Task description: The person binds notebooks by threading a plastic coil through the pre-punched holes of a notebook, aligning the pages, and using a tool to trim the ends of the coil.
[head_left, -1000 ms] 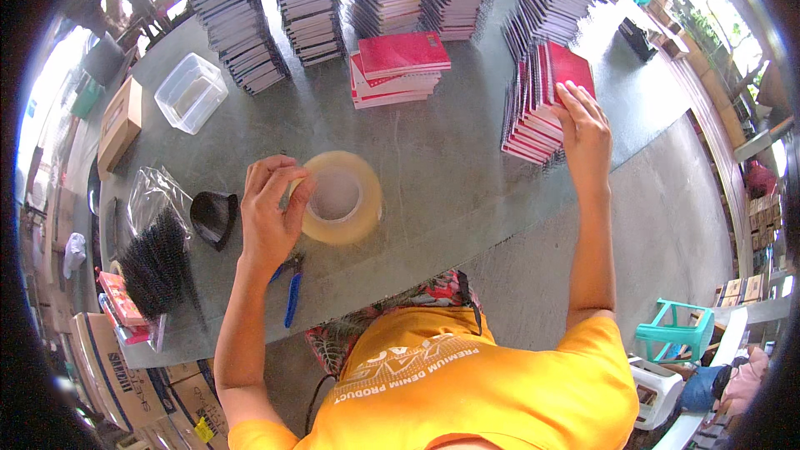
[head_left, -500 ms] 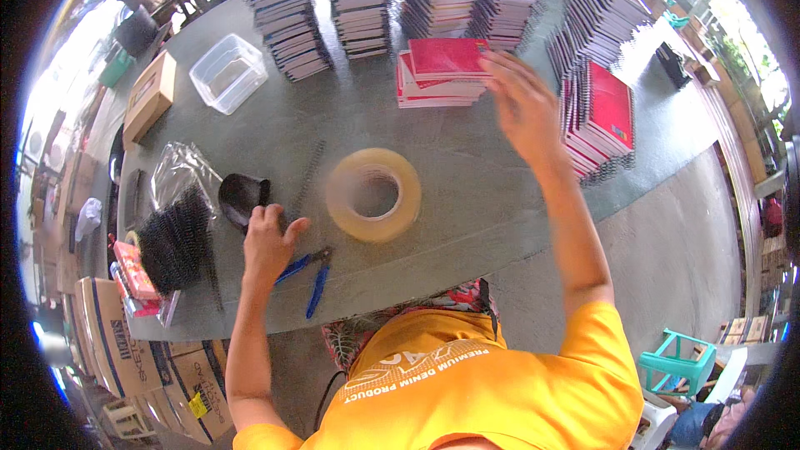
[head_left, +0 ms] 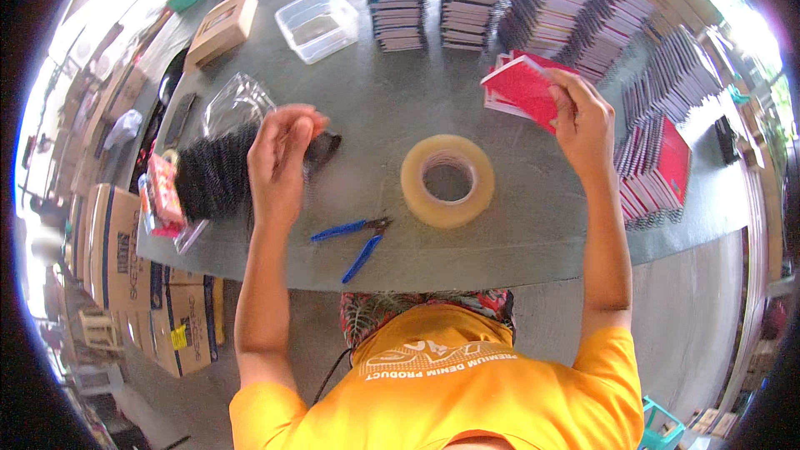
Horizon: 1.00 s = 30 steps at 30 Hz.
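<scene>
Over the table (head_left: 533,233): right hand (head_left: 583,121) pinching a red notebook (head_left: 525,87), lifted off its pile. Left hand (head_left: 279,158) loosely curled over the black coils (head_left: 212,175); grip hard to tell. Best kept level, clear of tape roll (head_left: 447,181) and pliers (head_left: 354,237). Open room between roll and stacks (head_left: 400,0).
</scene>
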Available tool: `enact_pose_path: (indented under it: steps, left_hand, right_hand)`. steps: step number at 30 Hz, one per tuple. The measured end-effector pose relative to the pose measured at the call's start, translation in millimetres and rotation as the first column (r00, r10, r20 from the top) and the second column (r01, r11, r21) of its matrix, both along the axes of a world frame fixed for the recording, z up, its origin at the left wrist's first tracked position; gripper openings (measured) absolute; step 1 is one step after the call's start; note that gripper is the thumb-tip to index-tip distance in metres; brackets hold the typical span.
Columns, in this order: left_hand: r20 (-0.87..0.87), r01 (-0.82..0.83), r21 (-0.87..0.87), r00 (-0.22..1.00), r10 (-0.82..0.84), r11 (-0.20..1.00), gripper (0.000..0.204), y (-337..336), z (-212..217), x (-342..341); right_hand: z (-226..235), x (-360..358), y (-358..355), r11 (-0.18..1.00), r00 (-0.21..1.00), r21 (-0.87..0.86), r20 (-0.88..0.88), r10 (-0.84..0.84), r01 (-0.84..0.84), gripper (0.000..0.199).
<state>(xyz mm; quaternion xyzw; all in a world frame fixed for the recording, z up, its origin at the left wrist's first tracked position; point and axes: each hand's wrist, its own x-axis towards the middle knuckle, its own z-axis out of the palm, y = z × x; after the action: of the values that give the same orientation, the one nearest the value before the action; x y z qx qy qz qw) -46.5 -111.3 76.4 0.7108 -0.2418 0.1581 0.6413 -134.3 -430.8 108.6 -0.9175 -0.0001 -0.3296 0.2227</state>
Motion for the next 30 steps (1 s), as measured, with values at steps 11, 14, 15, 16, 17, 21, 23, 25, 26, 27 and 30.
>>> enact_pose_path:
  steps: [11, 14, 15, 16, 17, 21, 23, 25, 26, 27, 30]
  left_hand:
    - [-0.394, 0.441, -0.112, 0.803, -0.447, 0.891, 0.038, -21.1, -6.7, -15.3]
    - [-0.484, 0.470, -0.151, 0.731, -0.480, 0.869, 0.040, -17.6, -7.3, -14.0]
    - [-0.471, 0.477, -0.175, 0.728, -0.499, 0.861, 0.038, -16.4, -9.1, -13.0]
    - [-0.457, 0.484, -0.197, 0.724, -0.517, 0.852, 0.036, -15.3, -11.9, -11.7]
    - [-0.448, 0.490, -0.221, 0.717, -0.534, 0.843, 0.034, -13.9, -16.6, -11.8]
    - [-0.289, 0.454, -0.048, 0.846, -0.447, 0.890, 0.034, -14.9, -28.1, -9.6]
    - [-0.356, 0.415, 0.073, 0.860, -0.365, 0.907, 0.028, -17.9, -25.3, -16.8]
    - [-0.378, 0.435, 0.081, 0.846, -0.376, 0.897, 0.025, -23.8, -25.1, -21.4]
    - [-0.390, 0.444, 0.087, 0.839, -0.380, 0.892, 0.024, -26.3, -25.2, -23.9]
    - [-0.379, 0.427, 0.082, 0.849, -0.368, 0.901, 0.023, -28.7, -25.3, -26.6]
    - [-0.247, 0.360, 0.172, 0.917, -0.314, 0.917, 0.022, -26.9, -27.8, -27.0]
  right_hand:
    - [-39.2, 0.3, 66.8, 0.940, 0.931, -0.014, -0.147, 0.335, -0.341, 0.027]
    - [-48.2, -2.6, 77.8, 0.941, 0.942, -0.103, -0.126, 0.311, -0.324, 0.025]
    - [-51.0, -3.0, 80.5, 0.941, 0.948, -0.137, -0.114, 0.296, -0.310, 0.025]
    - [-49.1, -2.0, 79.8, 0.942, 0.947, -0.128, -0.129, 0.294, -0.310, 0.025]
    - [-47.1, -2.4, 79.0, 0.944, 0.945, -0.115, -0.149, 0.292, -0.309, 0.025]
    - [-50.2, -0.6, 80.7, 0.940, 0.945, -0.125, -0.124, 0.302, -0.317, 0.023]
    - [-45.3, -0.6, 86.3, 0.956, 0.952, -0.061, -0.134, 0.276, -0.286, 0.018]
    - [-45.7, 1.5, 90.3, 0.959, 0.950, -0.006, -0.141, 0.280, -0.284, 0.016]
    - [-50.5, 5.1, 91.2, 0.954, 0.944, 0.019, -0.140, 0.299, -0.299, 0.016]
    - [-52.9, 6.9, 92.5, 0.948, 0.938, 0.044, -0.139, 0.317, -0.314, 0.017]
    - [-49.1, 6.9, 100.3, 0.946, 0.937, 0.002, -0.139, 0.320, -0.323, 0.017]
